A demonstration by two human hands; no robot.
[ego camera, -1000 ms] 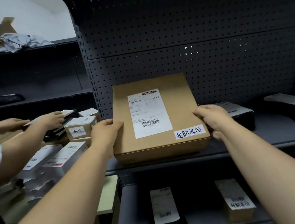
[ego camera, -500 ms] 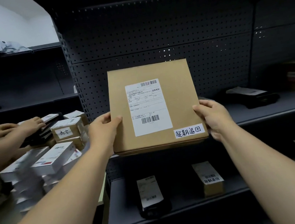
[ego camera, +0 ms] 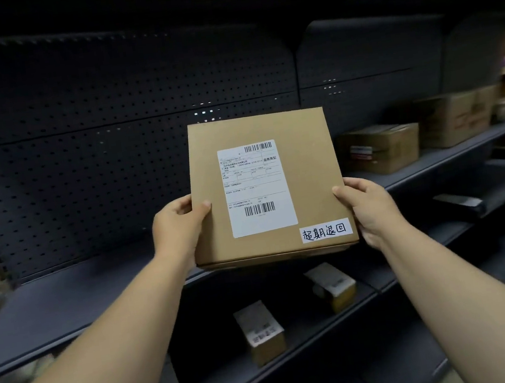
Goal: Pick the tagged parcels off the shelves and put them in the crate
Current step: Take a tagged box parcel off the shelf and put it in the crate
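**Mia:** What is the biggest thing here?

**Ben:** The dark shelves [ego camera: 65, 302]. They have a back wall full of little holes, and they run right across the view. The top board near us is bare on the left.

**Mia:** And next?

**Ben:** The flat brown parcel [ego camera: 263, 186]. It is up in the air in front of the shelves, not resting on any board. Its big face is tipped toward the person, I think so the labels can be read.

**Mia:** Who holds it?

**Ben:** Both hands. The left hand [ego camera: 178, 224] grips the left edge, thumb on the front and fingers behind. The right hand [ego camera: 368, 207] grips the right edge the same way. Two hands, one on each side, keep a wide flat box from tipping.

**Mia:** What else is on the shelves?

**Ben:** A brown carton [ego camera: 381, 147] sits on the board to the right, with more boxes past it, but those are blurry. Two small boxes sit on the lower board, one [ego camera: 261, 333] under the parcel and one [ego camera: 332, 287] a bit to the right.

**Mia:** And the smallest things?

**Ben:** A white shipping label [ego camera: 257, 187] with bar codes, and a little white tag [ego camera: 325, 230] with hand-written words in the bottom right corner. That tag makes me think this is one to take.

**Mia:** Where is the crate?

**Ben:** I cannot see it. The parcel must still be carried there.
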